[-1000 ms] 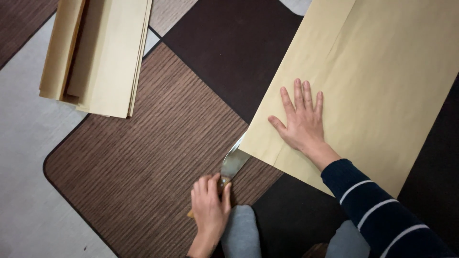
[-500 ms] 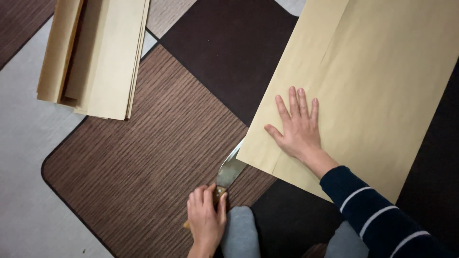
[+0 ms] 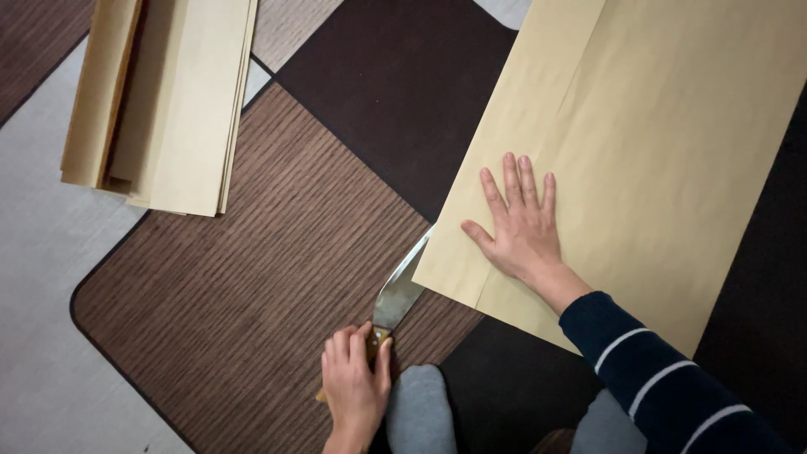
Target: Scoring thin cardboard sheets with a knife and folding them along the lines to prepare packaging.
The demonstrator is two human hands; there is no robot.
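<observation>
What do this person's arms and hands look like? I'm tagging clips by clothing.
The right hand is bare, with no ring or watch showing; its arm wears a dark navy long sleeve with thin white stripes. The left hand is bare too, and no sleeve shows at its wrist. No gloves.

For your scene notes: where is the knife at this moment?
In the head view the knife lies low and centre on the brown striped mat, its handle in the left hand, its blade tip under the tan paper sheet's near left edge.
</observation>
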